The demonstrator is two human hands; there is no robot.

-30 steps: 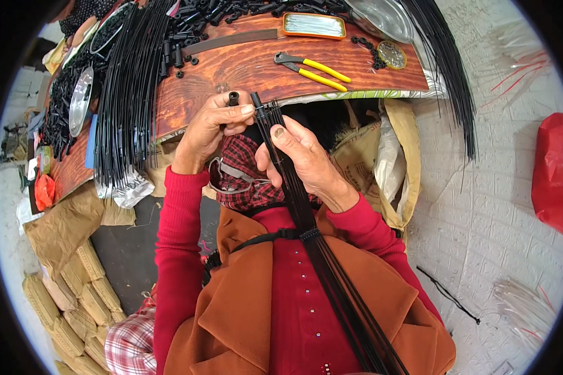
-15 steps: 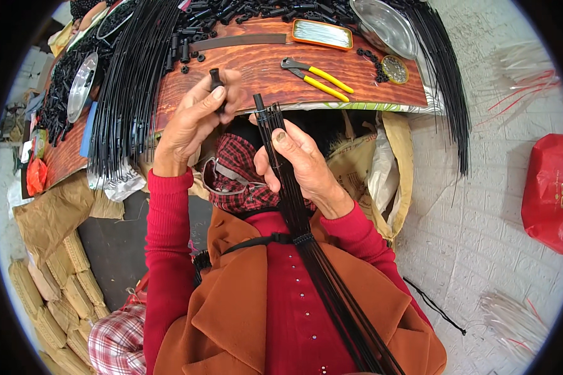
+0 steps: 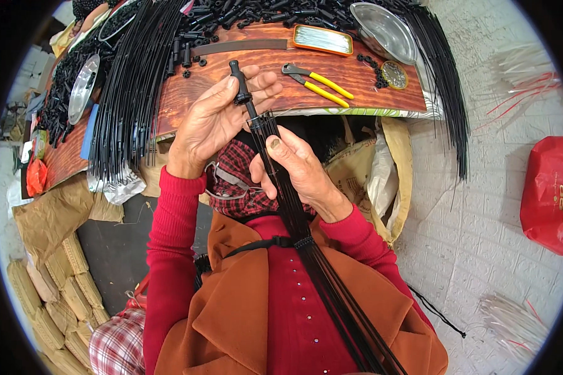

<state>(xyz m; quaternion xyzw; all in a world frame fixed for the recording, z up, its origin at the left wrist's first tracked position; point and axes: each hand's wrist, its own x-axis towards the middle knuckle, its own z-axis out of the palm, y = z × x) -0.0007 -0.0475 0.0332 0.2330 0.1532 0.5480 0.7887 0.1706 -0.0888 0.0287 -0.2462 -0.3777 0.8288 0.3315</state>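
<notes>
"Closest in, the bundle of thin black rods (image 3: 288, 194) slanted up across the person's front, and the right hand (image 3: 301, 164) had it gripped, fingers curled around, thumb laid on top!"

"And the left hand (image 3: 209, 122)?"

"Just beyond, fingers loosely spread! Its thumb was against the black cap (image 3: 242, 95), which lined up with the black tube (image 3: 252, 112) standing out of the bundle's upper end. Whether the fingers pinched that cap, I couldn't tell."

"Where was all that against the bench (image 3: 200, 87)?"

"Cap and fingers showed in front of its near edge! Past them, yellow-handled pliers (image 3: 328, 84) lay near that edge, with a round container (image 3: 394, 75) by the right edge."

"Farther back?"

"An orange-rimmed tin (image 3: 323, 40), a clear bowl (image 3: 385, 31) toward the right, and black fittings (image 3: 275, 15) heaped along the far side!"
</notes>
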